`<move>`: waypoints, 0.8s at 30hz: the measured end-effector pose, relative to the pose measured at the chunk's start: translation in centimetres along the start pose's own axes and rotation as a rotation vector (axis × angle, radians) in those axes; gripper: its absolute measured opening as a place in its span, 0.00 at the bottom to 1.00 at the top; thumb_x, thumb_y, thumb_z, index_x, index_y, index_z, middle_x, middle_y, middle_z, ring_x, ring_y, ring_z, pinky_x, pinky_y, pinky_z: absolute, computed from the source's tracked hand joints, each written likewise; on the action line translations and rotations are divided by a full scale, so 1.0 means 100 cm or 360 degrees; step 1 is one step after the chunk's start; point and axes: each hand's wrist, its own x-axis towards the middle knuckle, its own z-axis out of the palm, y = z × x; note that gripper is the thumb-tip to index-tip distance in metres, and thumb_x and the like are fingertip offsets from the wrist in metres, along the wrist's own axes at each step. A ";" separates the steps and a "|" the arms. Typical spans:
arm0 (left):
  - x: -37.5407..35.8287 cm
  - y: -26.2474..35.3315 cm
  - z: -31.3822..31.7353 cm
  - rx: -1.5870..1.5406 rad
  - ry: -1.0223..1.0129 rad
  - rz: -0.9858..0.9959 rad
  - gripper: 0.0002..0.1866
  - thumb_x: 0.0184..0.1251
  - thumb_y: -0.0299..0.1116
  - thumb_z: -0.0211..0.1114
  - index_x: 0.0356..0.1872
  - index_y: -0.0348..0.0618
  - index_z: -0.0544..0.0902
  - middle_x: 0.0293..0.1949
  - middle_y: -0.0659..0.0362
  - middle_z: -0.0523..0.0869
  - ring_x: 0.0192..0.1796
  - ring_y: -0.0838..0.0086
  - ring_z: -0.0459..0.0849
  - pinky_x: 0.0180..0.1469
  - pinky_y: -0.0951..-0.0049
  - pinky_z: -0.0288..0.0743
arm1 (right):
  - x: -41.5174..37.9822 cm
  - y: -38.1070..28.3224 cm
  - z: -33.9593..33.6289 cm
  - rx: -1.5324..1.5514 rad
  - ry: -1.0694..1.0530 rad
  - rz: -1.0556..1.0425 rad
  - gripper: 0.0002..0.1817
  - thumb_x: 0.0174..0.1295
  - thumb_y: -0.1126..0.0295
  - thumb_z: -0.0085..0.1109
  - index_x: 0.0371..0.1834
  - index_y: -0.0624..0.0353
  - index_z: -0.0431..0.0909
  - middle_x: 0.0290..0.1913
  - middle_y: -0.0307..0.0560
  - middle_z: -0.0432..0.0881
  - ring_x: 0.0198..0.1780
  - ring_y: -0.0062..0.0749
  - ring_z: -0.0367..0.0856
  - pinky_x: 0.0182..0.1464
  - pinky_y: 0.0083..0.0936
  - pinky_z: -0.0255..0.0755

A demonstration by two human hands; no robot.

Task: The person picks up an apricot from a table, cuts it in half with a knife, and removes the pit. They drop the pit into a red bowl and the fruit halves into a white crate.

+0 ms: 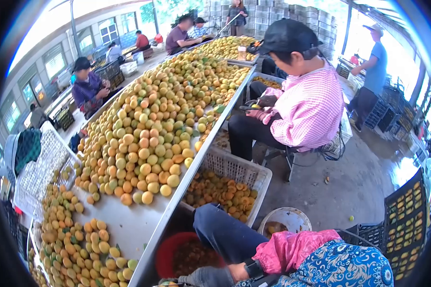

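My right hand [206, 277], in a grey glove, reaches in from the right along the bottom edge. A dark band circles its wrist, below a pink cuff. Its fingers look closed, but the frame cuts them off, so what they grip cannot be made out. By the fingertips, part of a greenish-orange fruit [168, 283] shows at the edge. Just beyond the hand sits a red tub [165, 253] with wet brownish pieces inside. My left hand is out of view. Whole apricots [143, 143] lie heaped on the long metal-edged table [129, 219] to the left.
A white crate [261, 189] of halved apricots stands beside the table, near a white bucket [299, 217]. A seated person in a pink checked shirt [311, 105] works ahead. Black crates [404, 215] of fruit lean at right. Other people sit across the table.
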 end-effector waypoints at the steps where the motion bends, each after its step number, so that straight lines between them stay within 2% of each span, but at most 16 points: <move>1: 0.000 0.002 0.001 -0.0001 -0.0021 0.0000 0.22 0.71 0.47 0.55 0.52 0.36 0.76 0.47 0.56 0.80 0.51 0.68 0.78 0.58 0.65 0.71 | -0.002 -0.001 -0.002 -0.0016 0.0014 0.0002 0.17 0.64 0.60 0.52 0.51 0.58 0.76 0.40 0.53 0.76 0.28 0.46 0.77 0.26 0.38 0.70; 3: -0.007 0.006 0.002 0.0154 -0.0058 0.0058 0.25 0.71 0.49 0.58 0.52 0.34 0.76 0.47 0.55 0.80 0.50 0.67 0.78 0.57 0.66 0.72 | -0.004 -0.006 -0.002 0.0206 0.0101 0.0221 0.15 0.68 0.59 0.54 0.46 0.61 0.75 0.26 0.56 0.77 0.24 0.52 0.78 0.27 0.41 0.69; 6: -0.005 0.012 -0.001 0.0253 -0.0192 0.0033 0.28 0.69 0.52 0.60 0.53 0.33 0.76 0.46 0.53 0.80 0.48 0.66 0.79 0.55 0.66 0.73 | -0.012 0.014 0.023 0.0178 0.0089 0.0178 0.15 0.70 0.59 0.53 0.45 0.61 0.74 0.28 0.58 0.79 0.29 0.54 0.80 0.30 0.44 0.70; 8: -0.004 0.015 0.004 0.0428 -0.0157 0.0061 0.35 0.63 0.58 0.65 0.54 0.31 0.75 0.46 0.52 0.81 0.49 0.66 0.80 0.56 0.64 0.74 | -0.012 0.002 0.001 0.0246 0.0106 0.0081 0.14 0.69 0.61 0.54 0.47 0.61 0.74 0.31 0.60 0.80 0.33 0.56 0.81 0.32 0.44 0.72; 9: 0.008 -0.002 -0.022 0.0306 -0.0333 0.0278 0.34 0.59 0.53 0.70 0.53 0.30 0.76 0.44 0.53 0.83 0.45 0.69 0.83 0.52 0.69 0.78 | -0.011 0.002 -0.001 0.0440 0.0041 0.0239 0.15 0.69 0.61 0.54 0.48 0.61 0.74 0.31 0.61 0.80 0.34 0.57 0.82 0.34 0.45 0.73; 10: 0.002 0.003 -0.012 0.0292 -0.0100 0.0160 0.34 0.49 0.49 0.76 0.49 0.28 0.78 0.41 0.51 0.84 0.41 0.67 0.84 0.50 0.70 0.78 | -0.011 0.002 0.004 0.0641 -0.0029 0.0408 0.15 0.69 0.61 0.54 0.49 0.60 0.74 0.32 0.62 0.81 0.36 0.58 0.82 0.35 0.45 0.73; 11: 0.003 0.004 -0.010 0.0281 -0.0111 0.0139 0.36 0.50 0.53 0.76 0.49 0.30 0.78 0.41 0.54 0.83 0.42 0.70 0.83 0.46 0.73 0.78 | -0.007 -0.001 -0.002 0.0707 -0.0060 0.0452 0.16 0.68 0.60 0.54 0.51 0.60 0.74 0.31 0.62 0.81 0.35 0.58 0.82 0.35 0.46 0.74; 12: 0.000 0.010 -0.004 0.0270 -0.0107 0.0102 0.35 0.48 0.52 0.78 0.48 0.30 0.79 0.40 0.55 0.83 0.41 0.70 0.83 0.47 0.73 0.78 | -0.008 -0.005 -0.004 0.0766 -0.0078 0.0504 0.17 0.68 0.59 0.55 0.52 0.60 0.74 0.31 0.62 0.81 0.35 0.58 0.82 0.35 0.47 0.74; 14: 0.002 0.010 -0.016 0.0288 -0.0156 -0.0002 0.33 0.43 0.42 0.82 0.48 0.30 0.80 0.42 0.54 0.85 0.44 0.70 0.84 0.50 0.72 0.78 | -0.013 0.001 0.000 0.0623 -0.0097 0.0532 0.17 0.68 0.59 0.55 0.52 0.58 0.73 0.28 0.61 0.81 0.33 0.57 0.82 0.34 0.46 0.74; 15: 0.002 0.015 -0.019 0.0373 -0.0189 -0.0032 0.33 0.41 0.40 0.83 0.48 0.31 0.81 0.43 0.55 0.85 0.44 0.72 0.83 0.50 0.73 0.77 | -0.013 0.003 -0.002 0.0672 -0.0139 0.0520 0.17 0.68 0.59 0.55 0.52 0.58 0.73 0.28 0.61 0.81 0.33 0.57 0.82 0.34 0.46 0.74; 17: 0.007 0.028 -0.019 0.0454 -0.0201 -0.0067 0.33 0.40 0.38 0.83 0.48 0.32 0.81 0.43 0.55 0.85 0.45 0.73 0.83 0.51 0.74 0.77 | -0.012 0.002 -0.014 0.0470 -0.0378 0.0621 0.18 0.67 0.58 0.55 0.54 0.57 0.72 0.27 0.60 0.81 0.31 0.56 0.82 0.33 0.46 0.73; 19: 0.011 0.044 -0.019 0.1105 -0.0369 -0.0122 0.31 0.37 0.36 0.84 0.46 0.37 0.82 0.41 0.57 0.86 0.44 0.72 0.84 0.49 0.73 0.78 | -0.010 0.001 -0.021 0.0353 -0.0475 0.0612 0.18 0.67 0.58 0.56 0.55 0.57 0.72 0.27 0.60 0.80 0.31 0.56 0.82 0.32 0.46 0.73; 20: 0.014 0.047 -0.022 0.1113 -0.0346 -0.0125 0.31 0.37 0.36 0.84 0.46 0.37 0.82 0.41 0.57 0.86 0.44 0.72 0.84 0.49 0.73 0.78 | -0.009 0.001 -0.023 0.0209 -0.0550 0.0606 0.19 0.67 0.58 0.56 0.55 0.56 0.72 0.26 0.60 0.80 0.30 0.57 0.82 0.31 0.47 0.72; 22: 0.019 0.049 -0.026 0.1729 -0.0600 0.0285 0.29 0.36 0.36 0.83 0.43 0.41 0.82 0.38 0.57 0.84 0.41 0.64 0.84 0.46 0.67 0.78 | -0.008 0.002 -0.024 0.0127 -0.0619 0.0607 0.22 0.67 0.56 0.55 0.57 0.57 0.70 0.24 0.59 0.80 0.28 0.56 0.82 0.29 0.47 0.72; 23: 0.022 0.052 -0.024 0.1933 -0.0649 0.0429 0.26 0.35 0.36 0.82 0.40 0.44 0.81 0.36 0.55 0.81 0.41 0.56 0.81 0.45 0.60 0.75 | -0.005 -0.002 -0.026 -0.0015 -0.0681 0.0636 0.23 0.67 0.55 0.55 0.59 0.58 0.70 0.23 0.59 0.80 0.27 0.55 0.82 0.28 0.47 0.73; 24: 0.023 0.054 -0.022 0.1932 -0.0650 0.0415 0.26 0.35 0.36 0.82 0.40 0.44 0.81 0.36 0.55 0.81 0.41 0.56 0.81 0.45 0.60 0.75 | -0.004 -0.005 -0.027 -0.0161 -0.0744 0.0666 0.25 0.67 0.54 0.54 0.60 0.59 0.69 0.23 0.58 0.80 0.27 0.54 0.82 0.28 0.47 0.73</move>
